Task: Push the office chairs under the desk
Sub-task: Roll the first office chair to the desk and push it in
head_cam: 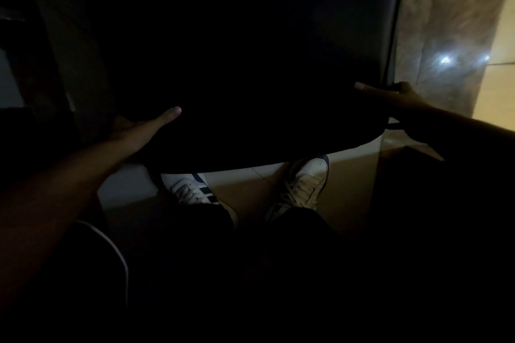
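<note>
Directly ahead of the person, a dark office chair back (250, 92) fills the view, its top edge running left to right. Left hand (139, 128) lies flat and open on the chair's left corner; right hand (390, 97) wraps the right corner. Both equally near. Push likely goes straight forward; tabletop too dark to tell.

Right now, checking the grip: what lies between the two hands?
Head view: the dark chair back spans between left hand and right hand.
</note>
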Demonstrator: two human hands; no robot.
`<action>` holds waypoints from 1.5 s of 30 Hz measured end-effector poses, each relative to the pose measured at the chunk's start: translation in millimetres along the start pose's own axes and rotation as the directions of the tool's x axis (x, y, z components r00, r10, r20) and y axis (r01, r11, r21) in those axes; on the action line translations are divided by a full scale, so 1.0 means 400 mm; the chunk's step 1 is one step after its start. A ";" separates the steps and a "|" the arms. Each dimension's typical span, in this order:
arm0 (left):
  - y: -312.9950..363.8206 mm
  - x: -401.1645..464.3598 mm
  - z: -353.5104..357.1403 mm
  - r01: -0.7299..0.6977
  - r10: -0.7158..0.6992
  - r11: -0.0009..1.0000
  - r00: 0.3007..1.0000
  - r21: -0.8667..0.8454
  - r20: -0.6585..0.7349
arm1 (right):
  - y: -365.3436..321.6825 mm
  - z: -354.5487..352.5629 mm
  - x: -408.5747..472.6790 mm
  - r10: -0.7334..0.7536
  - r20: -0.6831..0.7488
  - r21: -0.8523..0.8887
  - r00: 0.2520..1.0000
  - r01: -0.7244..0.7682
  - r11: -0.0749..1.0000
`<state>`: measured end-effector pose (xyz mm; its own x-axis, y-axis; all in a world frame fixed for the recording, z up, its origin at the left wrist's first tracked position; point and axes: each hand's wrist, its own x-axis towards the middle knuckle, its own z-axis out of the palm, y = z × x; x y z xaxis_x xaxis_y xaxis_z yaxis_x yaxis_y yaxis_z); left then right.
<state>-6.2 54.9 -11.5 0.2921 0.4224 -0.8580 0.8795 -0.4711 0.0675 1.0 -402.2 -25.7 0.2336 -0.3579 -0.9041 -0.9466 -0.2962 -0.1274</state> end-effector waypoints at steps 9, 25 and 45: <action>0.095 -0.293 -0.225 -0.129 0.127 0.990 0.991 -0.051 -0.046 | -0.126 -0.112 -0.316 -0.111 -0.188 0.027 0.976 0.118 0.993; 0.466 -0.870 -0.751 -0.254 0.228 0.966 0.929 -0.053 -0.291 | -0.548 -0.481 -0.921 -0.479 -0.291 -0.190 0.828 0.441 0.877; 1.343 -1.001 -1.473 -0.530 0.512 0.833 0.626 0.160 -0.589 | -1.556 -0.874 -1.304 -0.715 -0.355 -0.586 0.602 0.453 0.672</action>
<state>570.7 88.9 668.3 0.8540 0.4792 -0.2027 0.5173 -0.7399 0.4300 546.1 -340.9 667.9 0.8966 -0.3180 -0.3082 -0.4001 -0.8802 -0.2555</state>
